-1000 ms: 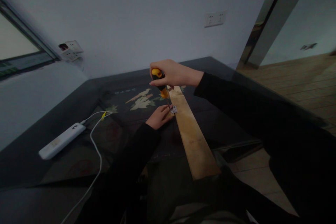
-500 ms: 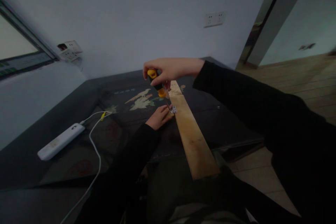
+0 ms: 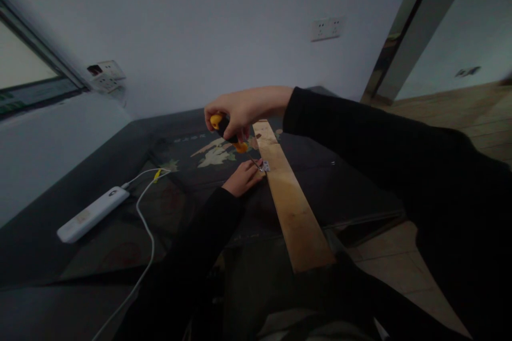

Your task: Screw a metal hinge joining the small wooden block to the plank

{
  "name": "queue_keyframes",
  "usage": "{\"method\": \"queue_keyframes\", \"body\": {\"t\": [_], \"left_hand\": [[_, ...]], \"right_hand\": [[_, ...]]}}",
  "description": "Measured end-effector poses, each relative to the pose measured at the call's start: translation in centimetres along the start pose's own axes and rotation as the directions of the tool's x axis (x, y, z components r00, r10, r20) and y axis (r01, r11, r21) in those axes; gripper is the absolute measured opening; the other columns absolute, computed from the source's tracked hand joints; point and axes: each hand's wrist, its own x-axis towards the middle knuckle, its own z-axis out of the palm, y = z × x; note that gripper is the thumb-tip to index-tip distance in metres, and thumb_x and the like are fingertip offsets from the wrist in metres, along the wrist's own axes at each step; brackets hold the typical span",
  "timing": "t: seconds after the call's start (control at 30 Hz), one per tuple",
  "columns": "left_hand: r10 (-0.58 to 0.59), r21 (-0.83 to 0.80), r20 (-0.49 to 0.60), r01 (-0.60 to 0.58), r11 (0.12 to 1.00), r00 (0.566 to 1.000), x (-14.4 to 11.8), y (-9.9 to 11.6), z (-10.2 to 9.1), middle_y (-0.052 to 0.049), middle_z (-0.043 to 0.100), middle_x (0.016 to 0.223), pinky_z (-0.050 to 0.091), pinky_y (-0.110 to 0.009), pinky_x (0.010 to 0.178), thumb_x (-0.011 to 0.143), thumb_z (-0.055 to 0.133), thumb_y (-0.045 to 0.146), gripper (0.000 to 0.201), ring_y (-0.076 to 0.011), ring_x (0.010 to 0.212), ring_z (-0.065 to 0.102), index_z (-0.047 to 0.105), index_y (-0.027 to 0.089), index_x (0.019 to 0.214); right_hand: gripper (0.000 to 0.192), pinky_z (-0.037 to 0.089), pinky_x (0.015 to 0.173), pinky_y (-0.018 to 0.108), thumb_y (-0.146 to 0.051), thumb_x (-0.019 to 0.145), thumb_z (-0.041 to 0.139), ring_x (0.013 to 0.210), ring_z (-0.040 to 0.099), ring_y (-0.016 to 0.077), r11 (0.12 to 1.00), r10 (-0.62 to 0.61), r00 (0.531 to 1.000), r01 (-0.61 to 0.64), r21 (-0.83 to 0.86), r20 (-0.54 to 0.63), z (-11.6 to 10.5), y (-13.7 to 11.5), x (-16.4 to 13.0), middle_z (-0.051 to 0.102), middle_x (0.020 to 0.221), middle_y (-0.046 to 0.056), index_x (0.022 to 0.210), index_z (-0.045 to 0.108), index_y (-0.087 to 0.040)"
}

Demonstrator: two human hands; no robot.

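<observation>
A long wooden plank (image 3: 294, 208) lies on the dark glass table (image 3: 64, 224), its near end sticking out over the table's front edge. On the plank's left edge sits a small metal hinge (image 3: 265, 166). My left hand (image 3: 242, 177) rests on the table against that edge, fingers beside the hinge. My right hand (image 3: 240, 109) grips a yellow and black screwdriver (image 3: 227, 132), tilted to the left, with its thin shaft pointing down at the hinge.
A white power strip (image 3: 88, 214) with a white cable (image 3: 148, 234) lies on the table at the left. Wall sockets (image 3: 327, 28) are on the wall behind. A doorway and wooden floor (image 3: 452, 117) lie to the right. A window is at the far left.
My right hand has swung the screwdriver handle to the left, so the tool leans more. The tip stays at the hinge. My left hand has not moved.
</observation>
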Motion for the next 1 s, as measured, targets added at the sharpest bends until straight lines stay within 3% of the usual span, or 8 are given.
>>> {"method": "queue_keyframes", "body": {"t": [0.1, 0.27, 0.37, 0.53, 0.7, 0.8, 0.9, 1.0], "left_hand": [[0.001, -0.01, 0.002, -0.001, 1.0, 1.0, 0.0, 0.1, -0.1, -0.016, 0.043, 0.138, 0.033, -0.047, 0.11, 0.093, 0.04, 0.043, 0.056, -0.0283, 0.13, 0.039, 0.035, 0.017, 0.143], [-0.006, -0.001, 0.021, 0.006, 1.0, 1.0, 0.1, 0.2, -0.2, -0.016, 0.041, 0.141, 0.033, -0.048, 0.11, 0.093, 0.041, 0.042, 0.056, -0.0292, 0.13, 0.039, 0.035, 0.018, 0.143], [-0.01, 0.015, 0.025, 0.01, 1.0, 1.0, 0.2, 0.3, -0.2, -0.016, 0.042, 0.14, 0.034, -0.049, 0.109, 0.093, 0.041, 0.042, 0.057, -0.0296, 0.129, 0.039, 0.034, 0.017, 0.143], [-0.006, 0.019, 0.023, 0.006, 1.0, 1.0, 0.1, 0.3, -0.2, -0.017, 0.042, 0.139, 0.034, -0.048, 0.109, 0.093, 0.04, 0.042, 0.057, -0.0289, 0.128, 0.041, 0.034, 0.017, 0.143], [0.005, 0.012, 0.019, -0.005, 1.0, 1.0, 0.0, 0.2, -0.1, -0.016, 0.042, 0.139, 0.033, -0.047, 0.11, 0.094, 0.039, 0.042, 0.057, -0.028, 0.129, 0.039, 0.032, 0.016, 0.144], [0.008, 0.001, 0.015, -0.008, 1.0, 1.0, 0.1, 0.0, 0.0, -0.015, 0.042, 0.14, 0.033, -0.047, 0.11, 0.093, 0.04, 0.041, 0.056, -0.0279, 0.13, 0.038, 0.033, 0.019, 0.144], [0.007, -0.001, 0.014, -0.007, 1.0, 1.0, 0.1, -0.2, 0.1, -0.016, 0.041, 0.14, 0.033, -0.048, 0.11, 0.093, 0.041, 0.041, 0.056, -0.0287, 0.13, 0.038, 0.033, 0.019, 0.144], [0.018, 0.008, 0.009, -0.018, 1.0, 1.0, 0.1, -0.3, 0.3, -0.016, 0.041, 0.14, 0.033, -0.048, 0.11, 0.093, 0.041, 0.04, 0.057, -0.0291, 0.13, 0.038, 0.032, 0.018, 0.144]], "right_hand": [[0.038, 0.043, 0.058, 0.021, -0.008, 0.079, 0.06, 0.06, 0.058, 0.0078, 0.998, 0.039, 0.998, -0.037, -0.047, 0.044, -0.4, -0.3, 0.1, 0.06, 0.081, -0.001, 0.116, 0.052, -0.013], [0.032, 0.04, 0.068, 0.025, -0.032, 0.076, 0.069, 0.084, 0.058, 0.0161, 0.944, -0.076, 0.955, -0.024, -0.328, -0.287, 0.9, 0.1, 0.6, 0.063, 0.092, 0.009, 0.097, 0.06, -0.01], [0.03, 0.038, 0.071, 0.025, -0.031, 0.078, 0.066, 0.088, 0.056, 0.0168, 0.931, -0.101, 0.925, -0.042, -0.363, -0.366, 1.7, 0.3, 0.9, 0.063, 0.096, 0.01, 0.099, 0.059, -0.01], [0.021, 0.039, 0.061, 0.02, -0.018, 0.077, 0.065, 0.068, 0.052, 0.0079, 0.991, -0.051, 0.972, 0.021, -0.131, -0.229, 1.3, 0.0, 0.9, 0.061, 0.085, 0.003, 0.096, 0.06, -0.011], [0.042, 0.043, 0.059, 0.02, -0.012, 0.079, 0.064, 0.059, 0.055, 0.0061, 0.999, 0.02, 1.0, -0.021, 0.029, 0.01, -0.1, -0.3, 0.7, 0.057, 0.076, -0.002, 0.12, 0.053, -0.014], [0.047, 0.045, 0.061, 0.022, -0.014, 0.079, 0.064, 0.062, 0.057, 0.0081, 0.992, 0.009, 1.0, -0.01, -0.122, -0.012, -0.1, -0.4, 0.7, 0.059, 0.082, 0.0, 0.124, 0.051, -0.017], [0.032, 0.045, 0.069, 0.027, -0.028, 0.079, 0.066, 0.078, 0.06, 0.0155, 0.918, -0.03, 0.979, -0.053, -0.394, -0.2, 0.8, -0.5, 0.9, 0.062, 0.089, 0.007, 0.107, 0.062, -0.012], [0.032, 0.043, 0.076, 0.031, -0.036, 0.081, 0.064, 0.093, 0.059, 0.0224, 0.843, -0.076, 0.941, -0.115, -0.525, -0.33, 1.6, -0.7, 1.0, 0.063, 0.094, 0.011, 0.1, 0.064, -0.011]]}}
